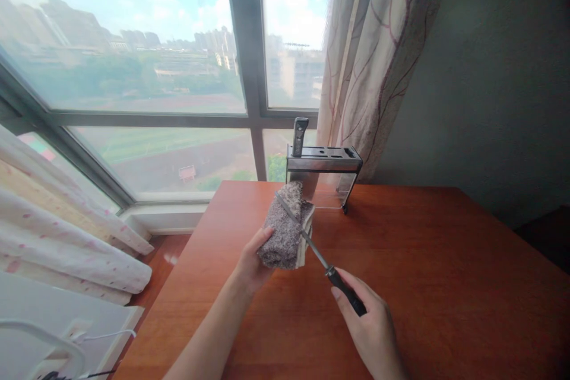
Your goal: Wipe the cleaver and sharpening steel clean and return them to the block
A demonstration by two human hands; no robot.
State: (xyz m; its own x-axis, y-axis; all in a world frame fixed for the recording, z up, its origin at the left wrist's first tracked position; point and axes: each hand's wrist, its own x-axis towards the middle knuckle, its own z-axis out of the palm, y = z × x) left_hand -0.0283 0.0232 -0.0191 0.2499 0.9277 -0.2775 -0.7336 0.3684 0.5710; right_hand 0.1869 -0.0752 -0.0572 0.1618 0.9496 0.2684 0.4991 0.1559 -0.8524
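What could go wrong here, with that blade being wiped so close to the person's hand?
1. The knife lies across the grey cloth, which the left hand grips from below; a slip could bring the edge onto those fingers.
2. The right hand holds only the rear of the dark handle, so the blade might twist.
3. The metal knife rack stands just beyond the tip and could get knocked.
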